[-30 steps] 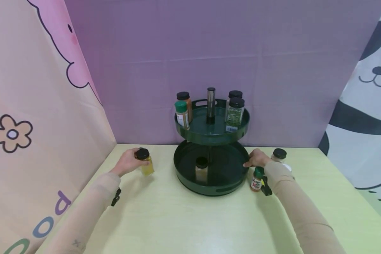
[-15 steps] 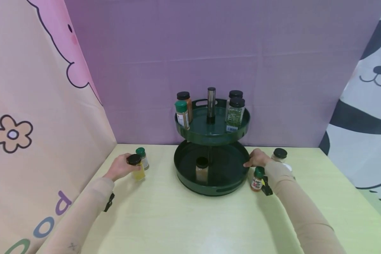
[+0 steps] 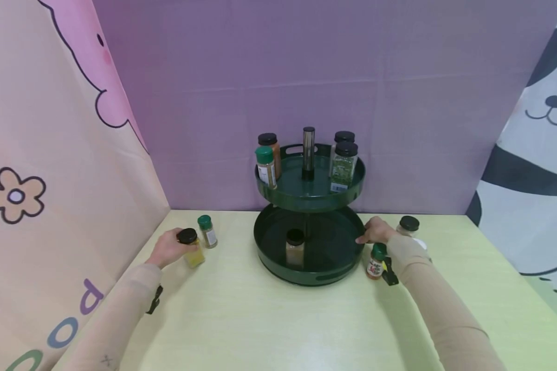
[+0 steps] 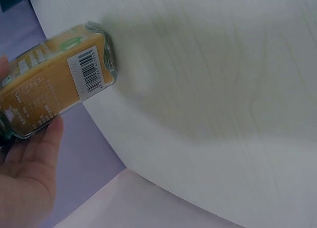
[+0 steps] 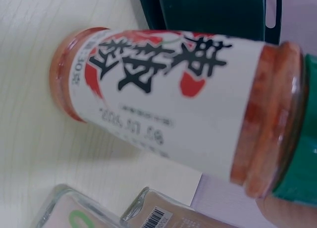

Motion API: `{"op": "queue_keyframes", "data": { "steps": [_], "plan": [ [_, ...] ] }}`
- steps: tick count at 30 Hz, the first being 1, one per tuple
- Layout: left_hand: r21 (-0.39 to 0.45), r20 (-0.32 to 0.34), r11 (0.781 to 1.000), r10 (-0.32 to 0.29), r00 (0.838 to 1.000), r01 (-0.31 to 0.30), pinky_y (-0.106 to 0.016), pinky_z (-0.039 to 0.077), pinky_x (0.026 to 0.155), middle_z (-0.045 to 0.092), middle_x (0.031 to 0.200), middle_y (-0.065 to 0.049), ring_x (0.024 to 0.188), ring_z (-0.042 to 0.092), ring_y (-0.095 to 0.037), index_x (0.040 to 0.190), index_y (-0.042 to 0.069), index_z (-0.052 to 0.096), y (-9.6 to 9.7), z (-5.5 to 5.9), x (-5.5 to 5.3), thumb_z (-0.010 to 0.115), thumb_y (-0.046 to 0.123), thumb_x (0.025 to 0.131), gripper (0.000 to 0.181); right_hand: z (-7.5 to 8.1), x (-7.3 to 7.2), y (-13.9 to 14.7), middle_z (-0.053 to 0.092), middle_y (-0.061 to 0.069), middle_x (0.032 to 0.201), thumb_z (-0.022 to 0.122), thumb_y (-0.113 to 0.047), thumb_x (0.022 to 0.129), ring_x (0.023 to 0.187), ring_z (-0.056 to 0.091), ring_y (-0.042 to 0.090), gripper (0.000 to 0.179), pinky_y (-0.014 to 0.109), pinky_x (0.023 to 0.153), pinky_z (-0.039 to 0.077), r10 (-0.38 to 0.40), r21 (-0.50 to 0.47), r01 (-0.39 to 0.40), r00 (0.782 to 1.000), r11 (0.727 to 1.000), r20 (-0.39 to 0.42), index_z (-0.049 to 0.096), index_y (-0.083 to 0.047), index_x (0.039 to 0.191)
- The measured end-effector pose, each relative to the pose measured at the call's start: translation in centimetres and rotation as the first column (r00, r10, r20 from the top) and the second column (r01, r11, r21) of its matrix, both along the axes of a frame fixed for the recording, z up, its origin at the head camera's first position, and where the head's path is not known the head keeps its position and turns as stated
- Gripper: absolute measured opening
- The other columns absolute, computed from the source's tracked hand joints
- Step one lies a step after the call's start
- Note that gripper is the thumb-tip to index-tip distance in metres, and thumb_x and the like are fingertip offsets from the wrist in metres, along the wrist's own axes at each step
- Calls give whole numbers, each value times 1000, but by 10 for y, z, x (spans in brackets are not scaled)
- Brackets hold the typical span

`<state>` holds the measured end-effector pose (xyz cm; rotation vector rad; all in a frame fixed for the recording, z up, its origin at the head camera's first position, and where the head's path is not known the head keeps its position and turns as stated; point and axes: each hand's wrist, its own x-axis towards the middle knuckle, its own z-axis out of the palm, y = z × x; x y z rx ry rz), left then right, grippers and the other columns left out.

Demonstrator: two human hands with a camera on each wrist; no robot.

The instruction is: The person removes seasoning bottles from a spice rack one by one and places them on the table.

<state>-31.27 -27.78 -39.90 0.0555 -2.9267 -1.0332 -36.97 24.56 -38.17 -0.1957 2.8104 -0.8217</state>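
My left hand [image 3: 167, 247] grips a square glass spice jar [image 3: 195, 255] with yellow powder and a black lid, tilted at the table's left side. The left wrist view shows its barcode and base close to the tabletop; I cannot tell whether they touch. Beside it stands a smaller green-lidded shaker [image 3: 209, 233]. At the right, my right hand [image 3: 376, 231] holds the rim of the lower tray of a dark green two-tier rack [image 3: 306, 278], thumb over the edge. A green-capped chili powder bottle [image 5: 163, 99] stands just below that hand, apart from it.
On the upper tier are a green-capped shaker [image 3: 266, 170], an orange-brown jar [image 3: 276, 154] and a green herb jar [image 3: 343, 172] with another behind. The lower tray bears one black-lidded jar [image 3: 294, 252]. Another black-lidded jar [image 3: 408, 224] stands behind my right forearm.
My left hand has carried the yellow jar left and slightly toward me, uncovering the green-lidded shaker beside it. My right hand and the rack have stayed still.
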Motion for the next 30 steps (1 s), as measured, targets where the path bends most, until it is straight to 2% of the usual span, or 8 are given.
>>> {"op": "queue_keyframes", "data": {
  "steps": [2, 4, 8, 12, 20, 28, 30],
  "plan": [
    [5, 4, 1000, 7, 1000, -7, -54, 41, 93, 52, 120, -32, 109, 51, -45, 122, -9, 46, -1, 0, 0, 71, 27, 76, 64, 0, 0, 0, 64, 8, 66, 72, -12, 76, 64, 56, 14, 37, 30, 69, 49, 1, -14, -1, 1000, 1000, 0, 60, 18, 94],
    [5, 4, 1000, 13, 1000, -13, -54, 41, 92, 52, 120, -32, 109, 51, -45, 122, -10, 46, -2, 0, 1, 71, 27, 76, 64, -1, 0, 0, 65, 12, 70, 72, -11, 76, 66, 57, 15, 41, 32, 72, 50, 5, -21, -5, 1000, 1000, 0, 58, 21, 98],
    [7, -2, 1000, 15, 1000, -15, -54, 41, 92, 53, 119, -32, 108, 51, -44, 120, -10, 47, -3, 1, 1, 71, 28, 77, 62, 1, 0, -1, 66, 23, 83, 72, -12, 76, 77, 60, 22, 52, 42, 85, 49, 2, -11, -2, 1000, 1000, 4, 51, 25, 107],
    [15, -8, 1000, 15, 1000, -14, -53, 41, 92, 53, 118, -32, 108, 51, -44, 119, -10, 48, -5, 0, 0, 71, 27, 77, 61, 2, 0, -1, 66, 25, 87, 71, -13, 77, 87, 59, 30, 58, 47, 92, 44, 0, 17, 0, 1000, 1000, 5, 46, 26, 112],
    [31, 4, 999, 21, 1000, -22, -54, 40, 93, 53, 119, -32, 109, 51, -44, 119, -10, 47, -5, -2, -2, 71, 27, 77, 60, 2, -1, 1, 66, 17, 77, 72, -15, 76, 81, 59, 26, 51, 45, 88, 47, -3, 31, 3, 1000, 1000, -5, 53, 22, 106],
    [63, 7, 998, 17, 1000, -18, -54, 40, 93, 53, 119, -32, 109, 51, -45, 118, -9, 47, -5, -5, 0, 70, 25, 79, 57, 0, -2, 1, 66, 24, 88, 72, -16, 75, 90, 58, 31, 57, 47, 92, 45, 3, 39, -2, 1000, 999, -10, 50, 24, 110],
    [74, 9, 997, 14, 1000, -15, -54, 40, 93, 53, 119, -32, 109, 51, -45, 117, -9, 47, -6, -7, 1, 69, 24, 79, 55, 0, -2, 1, 67, 23, 86, 73, -16, 75, 86, 59, 28, 54, 45, 89, 46, 2, 35, -2, 1000, 999, -10, 52, 23, 107]
  ]
}}
